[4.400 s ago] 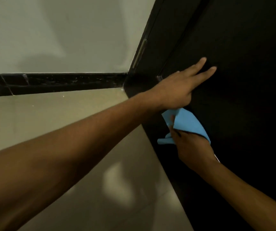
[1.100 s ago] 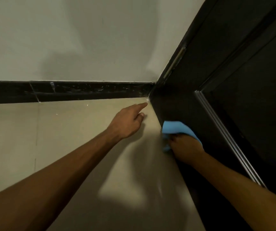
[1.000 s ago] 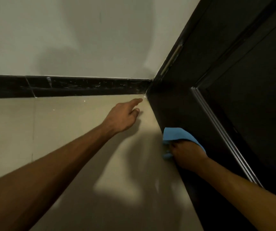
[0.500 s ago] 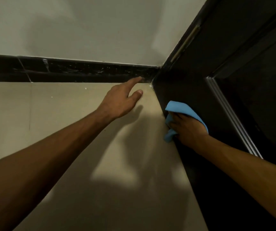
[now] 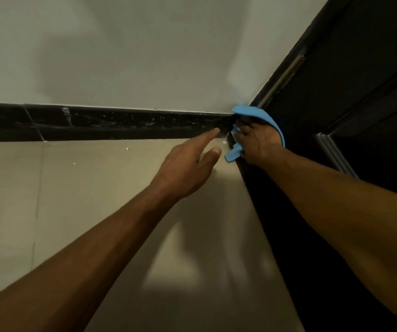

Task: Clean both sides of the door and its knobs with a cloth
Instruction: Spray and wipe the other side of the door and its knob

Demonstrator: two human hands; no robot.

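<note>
Right hand (image 5: 256,142) gripping blue cloth (image 5: 259,115) against dark door (image 5: 336,97) — seemingly its bottom corner, left hand (image 5: 188,171) open, fingers straight

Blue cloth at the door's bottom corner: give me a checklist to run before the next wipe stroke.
1. Blue cloth held by right hand: ok.
2. Cloth pressed on the dark door near the bottom corner: ok.
3. Left hand off the cloth, fingers extended toward the black skirting: ok.
4. Left fingertip touching the skirting: cannot tell.
5. Door knob in view: not ok.
6. Door surface clean: cannot tell, too dark.
</note>
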